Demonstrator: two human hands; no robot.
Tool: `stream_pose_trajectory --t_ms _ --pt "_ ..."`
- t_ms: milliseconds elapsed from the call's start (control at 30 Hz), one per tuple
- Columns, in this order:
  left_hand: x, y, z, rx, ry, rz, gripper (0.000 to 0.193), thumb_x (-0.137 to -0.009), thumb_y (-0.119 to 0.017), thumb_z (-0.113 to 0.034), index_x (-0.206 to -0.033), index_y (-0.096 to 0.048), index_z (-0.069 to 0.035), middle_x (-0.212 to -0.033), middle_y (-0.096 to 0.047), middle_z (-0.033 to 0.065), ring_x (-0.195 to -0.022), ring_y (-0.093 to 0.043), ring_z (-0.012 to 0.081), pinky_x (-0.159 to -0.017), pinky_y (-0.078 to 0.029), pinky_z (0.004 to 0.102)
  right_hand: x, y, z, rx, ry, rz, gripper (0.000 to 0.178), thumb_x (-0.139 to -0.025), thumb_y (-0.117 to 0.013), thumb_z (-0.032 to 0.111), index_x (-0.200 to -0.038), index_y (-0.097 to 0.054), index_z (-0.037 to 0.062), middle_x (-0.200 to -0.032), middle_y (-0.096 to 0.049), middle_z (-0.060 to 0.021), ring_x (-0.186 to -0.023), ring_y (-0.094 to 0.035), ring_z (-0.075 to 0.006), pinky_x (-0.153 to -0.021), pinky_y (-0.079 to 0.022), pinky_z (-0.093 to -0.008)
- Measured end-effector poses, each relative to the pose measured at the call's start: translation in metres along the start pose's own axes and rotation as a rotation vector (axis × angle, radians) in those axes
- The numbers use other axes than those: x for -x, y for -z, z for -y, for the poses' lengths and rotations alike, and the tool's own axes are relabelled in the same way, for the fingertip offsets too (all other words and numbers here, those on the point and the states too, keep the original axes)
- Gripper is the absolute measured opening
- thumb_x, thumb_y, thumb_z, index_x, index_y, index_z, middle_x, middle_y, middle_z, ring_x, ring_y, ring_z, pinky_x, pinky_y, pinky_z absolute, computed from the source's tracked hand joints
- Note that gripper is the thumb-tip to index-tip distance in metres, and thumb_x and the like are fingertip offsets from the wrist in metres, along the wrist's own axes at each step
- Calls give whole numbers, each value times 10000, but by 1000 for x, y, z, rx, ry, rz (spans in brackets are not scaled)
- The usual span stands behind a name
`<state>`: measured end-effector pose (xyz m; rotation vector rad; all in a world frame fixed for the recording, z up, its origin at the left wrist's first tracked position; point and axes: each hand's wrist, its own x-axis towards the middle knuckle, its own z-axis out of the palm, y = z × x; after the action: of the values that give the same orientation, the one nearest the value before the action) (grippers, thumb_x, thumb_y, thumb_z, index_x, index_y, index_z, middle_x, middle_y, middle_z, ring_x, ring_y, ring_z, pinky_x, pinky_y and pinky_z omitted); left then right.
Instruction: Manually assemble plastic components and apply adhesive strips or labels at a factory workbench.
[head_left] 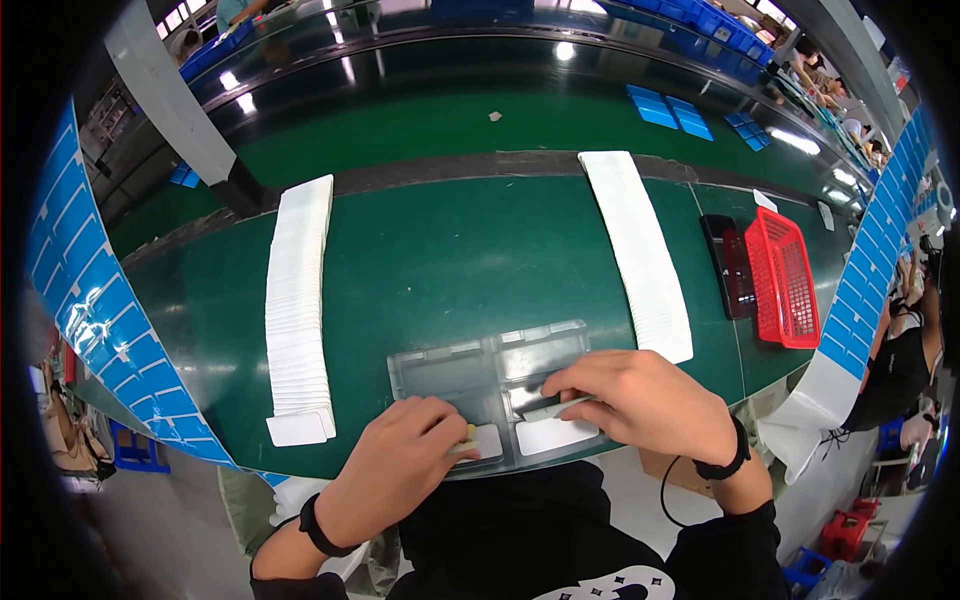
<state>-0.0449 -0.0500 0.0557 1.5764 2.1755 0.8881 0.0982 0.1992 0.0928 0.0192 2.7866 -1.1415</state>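
Note:
A clear plastic tray (490, 347) with several compartments lies at the near edge of the green table. White cards (556, 434) lie in its two near compartments, one before each hand. My left hand (405, 455) is closed at the near left compartment, fingertips by the white card (486, 443); what they pinch, if anything, is hidden. Over the near right compartment, my right hand (640, 400) pinches a thin pale flat piece (543, 412) between thumb and fingers. To the left runs a long row of overlapping white cards (297, 300); another row (640, 260) fans out to the right.
A red plastic basket (783, 280) stands at the right beside a dark phone-like object (727, 265). Sheets of blue stickers (90, 270) hang at the left edge, with another strip (868, 290) at the right. Beyond a dark ledge, blue pieces (670, 112) lie on a green surface.

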Motion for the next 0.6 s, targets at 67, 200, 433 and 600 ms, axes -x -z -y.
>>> stream_pose_trajectory --t_ms 67,200,433,600 --pt "4 -3 0 -41 -65 -1 221 -788 -859 -75 -912 -677 -56 -934 -646 79 -907 -651 294 -789 -544 394 1 0 -3 22 42 -16 224 -878 -760 82 -1088 -704 27 -983 -701 -129 -909 -685 -344 -792 -563 -427" --pt "9 0 1 -21 -88 -8 191 -854 -770 -14 -1038 -720 -18 -985 -639 108 -919 -659 305 -799 -546 416 5 -1 -6 42 79 -63 229 -881 -778 85 -1099 -736 26 -978 -717 -122 -855 -697 -322 -753 -572 -397" --pt "-11 4 -2 109 86 -163 213 -811 -815 -1 -1020 -793 -27 -944 -717 79 -747 -684 246 -664 -540 334 -1 -1 -10 2 -3 -108 144 -897 -738 52 -1034 -746 11 -974 -685 -123 -918 -671 -323 -809 -553 -424" --pt "-14 6 0 185 195 -114 159 -847 -788 -9 -1006 -779 -22 -924 -718 103 -805 -672 307 -691 -532 403 -4 -17 -21 124 74 -201 151 -869 -737 22 -1019 -751 7 -974 -688 -116 -974 -659 -319 -843 -551 -416"
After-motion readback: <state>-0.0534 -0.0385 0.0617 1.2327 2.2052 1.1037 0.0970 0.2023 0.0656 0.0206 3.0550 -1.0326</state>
